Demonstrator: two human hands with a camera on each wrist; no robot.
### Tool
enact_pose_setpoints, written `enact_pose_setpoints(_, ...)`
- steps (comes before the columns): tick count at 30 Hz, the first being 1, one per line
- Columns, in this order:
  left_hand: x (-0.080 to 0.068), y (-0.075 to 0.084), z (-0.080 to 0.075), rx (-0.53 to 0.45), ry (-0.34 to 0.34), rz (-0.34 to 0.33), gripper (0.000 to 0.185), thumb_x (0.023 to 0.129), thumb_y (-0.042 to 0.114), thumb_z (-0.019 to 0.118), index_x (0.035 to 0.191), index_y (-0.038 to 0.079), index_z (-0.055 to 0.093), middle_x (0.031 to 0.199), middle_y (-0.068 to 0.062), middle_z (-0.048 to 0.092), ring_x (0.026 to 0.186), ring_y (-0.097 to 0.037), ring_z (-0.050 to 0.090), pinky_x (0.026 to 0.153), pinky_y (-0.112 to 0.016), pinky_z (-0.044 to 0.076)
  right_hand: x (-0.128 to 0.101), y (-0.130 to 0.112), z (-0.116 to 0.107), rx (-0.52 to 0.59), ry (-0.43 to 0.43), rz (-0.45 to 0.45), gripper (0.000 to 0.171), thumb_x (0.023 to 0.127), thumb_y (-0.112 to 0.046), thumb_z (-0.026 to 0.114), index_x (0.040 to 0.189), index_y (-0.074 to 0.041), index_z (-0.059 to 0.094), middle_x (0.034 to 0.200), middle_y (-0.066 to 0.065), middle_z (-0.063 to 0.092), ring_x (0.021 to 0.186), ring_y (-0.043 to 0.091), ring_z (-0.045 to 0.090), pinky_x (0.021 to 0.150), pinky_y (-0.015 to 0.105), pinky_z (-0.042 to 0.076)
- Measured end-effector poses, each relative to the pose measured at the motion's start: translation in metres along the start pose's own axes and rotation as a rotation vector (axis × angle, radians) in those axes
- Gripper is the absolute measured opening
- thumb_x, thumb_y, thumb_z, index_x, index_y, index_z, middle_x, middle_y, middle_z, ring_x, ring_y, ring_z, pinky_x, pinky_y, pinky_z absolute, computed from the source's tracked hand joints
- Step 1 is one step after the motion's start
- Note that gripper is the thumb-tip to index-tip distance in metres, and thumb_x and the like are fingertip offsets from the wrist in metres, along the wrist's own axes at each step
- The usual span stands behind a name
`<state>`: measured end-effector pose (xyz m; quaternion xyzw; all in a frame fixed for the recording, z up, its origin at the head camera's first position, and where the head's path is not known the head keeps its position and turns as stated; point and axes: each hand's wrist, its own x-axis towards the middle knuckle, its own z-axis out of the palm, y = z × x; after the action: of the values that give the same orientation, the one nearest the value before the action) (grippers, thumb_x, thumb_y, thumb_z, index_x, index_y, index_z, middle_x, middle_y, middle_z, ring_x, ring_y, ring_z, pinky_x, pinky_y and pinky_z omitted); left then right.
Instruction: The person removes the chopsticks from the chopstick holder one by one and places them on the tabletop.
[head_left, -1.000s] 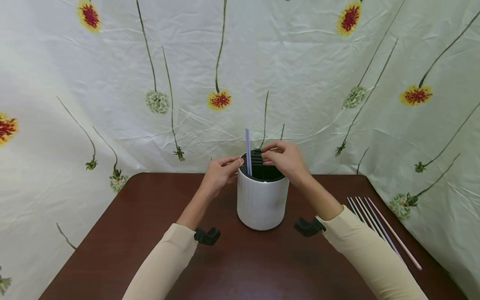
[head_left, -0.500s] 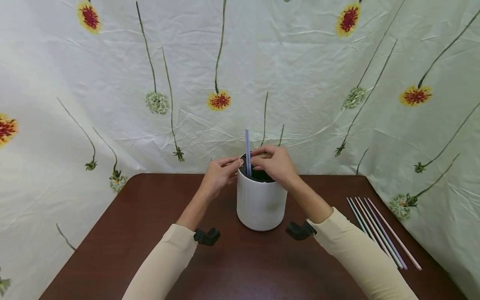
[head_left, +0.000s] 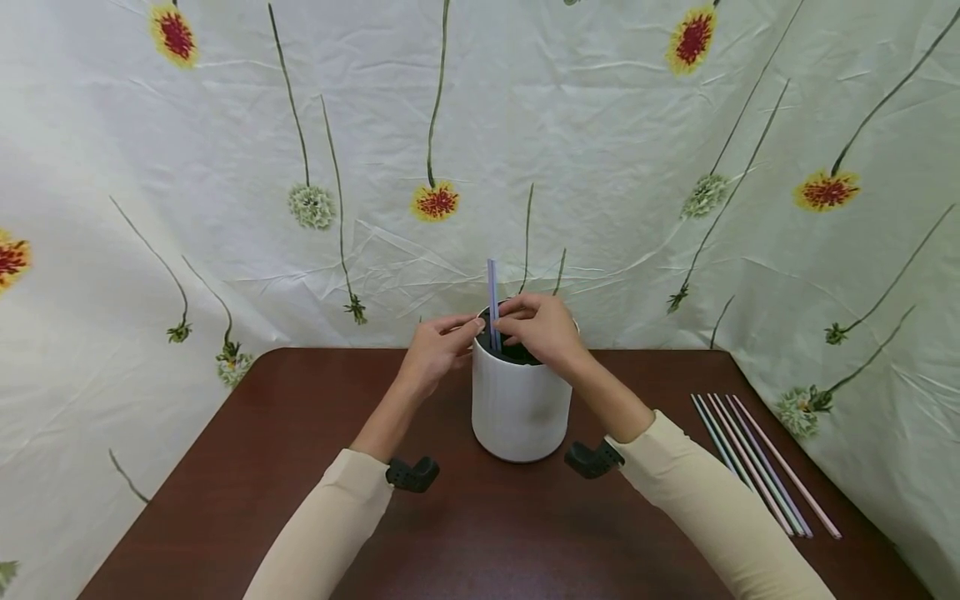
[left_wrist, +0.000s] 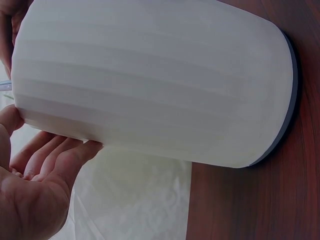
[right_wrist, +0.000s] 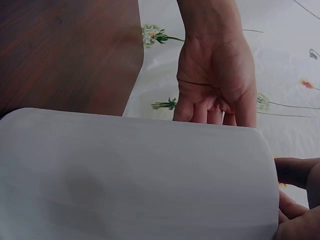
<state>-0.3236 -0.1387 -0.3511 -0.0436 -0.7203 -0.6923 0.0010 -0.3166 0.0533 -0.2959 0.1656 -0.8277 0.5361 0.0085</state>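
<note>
A white round holder [head_left: 520, 412] with a black insert [head_left: 517, 353] stands upright on the table. Two lilac straws [head_left: 492, 287] rise from its left side. My left hand [head_left: 435, 352] grips the holder's left rim, with its thumb on the edge and its fingers [left_wrist: 60, 157] along the outer wall. My right hand [head_left: 546, 335] reaches over the opening from the right, thumb and forefinger close beside the straws. Its fingertips are partly hidden behind the rim in the right wrist view, and I cannot tell whether they pinch anything.
Several pastel straws [head_left: 782, 477] lie side by side on the right of the dark wooden table [head_left: 480, 542]. Behind the table hangs a white cloth [head_left: 615, 167] printed with flowers. Each wrist wears a black camera mount [head_left: 412, 474].
My right hand has moved left over the holder's opening, from the black insert's ridges to beside the standing straws. My left hand has stayed on the rim.
</note>
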Motion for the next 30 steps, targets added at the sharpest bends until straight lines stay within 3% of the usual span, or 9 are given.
enact_pose_setpoints(12, -0.002, 0.000, -0.001, 0.018, -0.009, 0.004, 0.047, 0.097, 0.038, 0.070, 0.135, 0.011, 0.067, 0.137, -0.012, 0.065, 0.125, -0.028, 0.063, 0.101, -0.046, 0.054, 0.000, 0.000, 0.002, 0.008, 0.011, 0.017, 0.020, 0.095, -0.015, 0.072, 0.113, -0.006, 0.073, 0.111, 0.014, 0.075, 0.087, 0.029, 0.075, 0.081, 0.037, 0.062)
enact_pose_setpoints(23, 0.000, -0.001, -0.002, 0.014, -0.014, 0.012, 0.045, 0.097, 0.037, 0.070, 0.133, 0.010, 0.068, 0.136, -0.012, 0.065, 0.123, -0.028, 0.065, 0.100, -0.046, 0.054, 0.001, 0.000, 0.001, 0.142, 0.047, 0.012, 0.018, 0.091, -0.009, 0.075, 0.107, 0.000, 0.073, 0.104, 0.018, 0.075, 0.085, 0.026, 0.074, 0.077, 0.037, 0.063)
enact_pose_setpoints(30, 0.001, 0.000, -0.002, -0.006, -0.023, -0.003, 0.047, 0.096, 0.037, 0.071, 0.135, 0.010, 0.067, 0.138, -0.011, 0.065, 0.126, -0.027, 0.063, 0.106, -0.052, 0.049, -0.001, -0.011, -0.010, 0.210, 0.044, 0.009, 0.021, 0.092, -0.009, 0.074, 0.109, 0.002, 0.071, 0.104, 0.019, 0.074, 0.091, 0.029, 0.074, 0.084, 0.040, 0.062)
